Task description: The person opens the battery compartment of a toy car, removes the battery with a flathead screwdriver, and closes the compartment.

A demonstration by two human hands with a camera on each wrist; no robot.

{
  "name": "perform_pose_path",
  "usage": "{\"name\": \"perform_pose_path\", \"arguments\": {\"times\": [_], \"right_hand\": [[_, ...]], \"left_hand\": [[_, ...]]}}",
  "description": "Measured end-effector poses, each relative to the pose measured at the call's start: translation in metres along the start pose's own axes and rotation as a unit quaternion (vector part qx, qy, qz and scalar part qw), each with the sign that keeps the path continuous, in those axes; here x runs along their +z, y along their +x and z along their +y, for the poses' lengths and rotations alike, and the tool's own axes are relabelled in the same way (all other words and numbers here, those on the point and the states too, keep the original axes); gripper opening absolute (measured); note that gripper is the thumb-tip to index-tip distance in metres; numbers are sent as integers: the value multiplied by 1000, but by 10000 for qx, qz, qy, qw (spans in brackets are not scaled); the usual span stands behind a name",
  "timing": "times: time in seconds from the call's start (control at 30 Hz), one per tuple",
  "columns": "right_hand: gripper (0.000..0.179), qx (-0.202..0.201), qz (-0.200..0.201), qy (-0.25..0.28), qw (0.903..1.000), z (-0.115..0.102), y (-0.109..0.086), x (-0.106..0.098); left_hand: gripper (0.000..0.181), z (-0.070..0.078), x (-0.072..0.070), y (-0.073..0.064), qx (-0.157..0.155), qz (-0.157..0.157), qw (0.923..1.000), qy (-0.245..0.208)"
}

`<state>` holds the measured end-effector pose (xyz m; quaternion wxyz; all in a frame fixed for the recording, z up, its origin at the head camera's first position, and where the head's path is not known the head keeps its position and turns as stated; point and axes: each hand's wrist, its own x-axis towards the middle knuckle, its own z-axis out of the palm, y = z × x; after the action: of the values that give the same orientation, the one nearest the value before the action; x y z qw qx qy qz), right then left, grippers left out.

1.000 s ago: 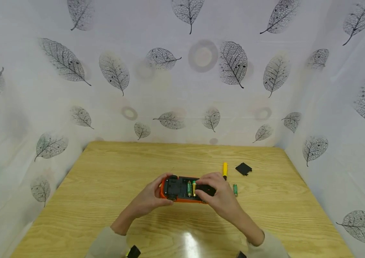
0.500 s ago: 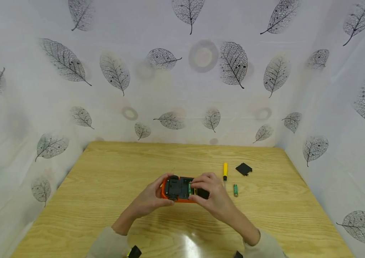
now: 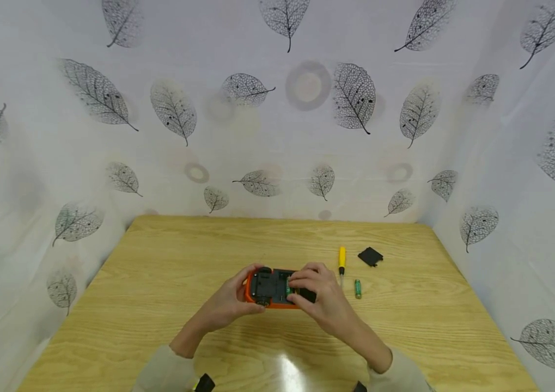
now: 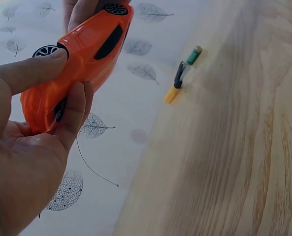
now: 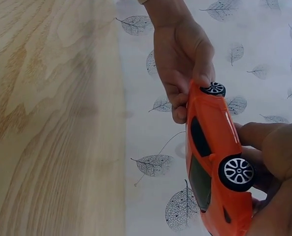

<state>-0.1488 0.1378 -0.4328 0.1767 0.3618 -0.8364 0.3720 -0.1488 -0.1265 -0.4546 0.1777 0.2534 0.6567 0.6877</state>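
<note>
toy car [image 3: 264, 286]: belly-up, clasped in left hand [image 3: 228, 302]; keep it level lol
green battery [image 3: 288, 289]: in the car, under right hand [image 3: 325, 302]; can't tell whether pinched or just pressed, probably best seated straight
spare battery [image 3: 358, 289]: just past right hand, handy

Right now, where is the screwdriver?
In the head view, the screwdriver lies on the table just beyond the right hand, left of the black cover, with the loose battery to its lower right.

Left hand [image 3: 228, 298] grips between thumb and fingers; the right hand [image 3: 325, 298] pinches, fingers bent.
</note>
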Motion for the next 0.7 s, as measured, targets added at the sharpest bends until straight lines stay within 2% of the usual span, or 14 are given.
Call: {"name": "perform_pose_path", "arguments": {"times": [0.27, 0.47, 0.6, 0.7], "right_hand": [[22, -211, 172, -55, 9996, 2, -3, 5], [19, -519, 308, -173, 9980, 5, -4, 7], [19, -764, 170, -374, 9962, 4, -3, 5], [21, -849, -77, -442, 9954, 3, -2, 1]], "left_hand": [[88, 1, -2, -2, -42, -34, 10000, 33], [88, 0, -2, -3, -89, 10, 9999, -82], [87, -1, -2, -3, -72, -19, 9998, -165], [86, -2, -3, -3, -41, -31, 9998, -168]]}}
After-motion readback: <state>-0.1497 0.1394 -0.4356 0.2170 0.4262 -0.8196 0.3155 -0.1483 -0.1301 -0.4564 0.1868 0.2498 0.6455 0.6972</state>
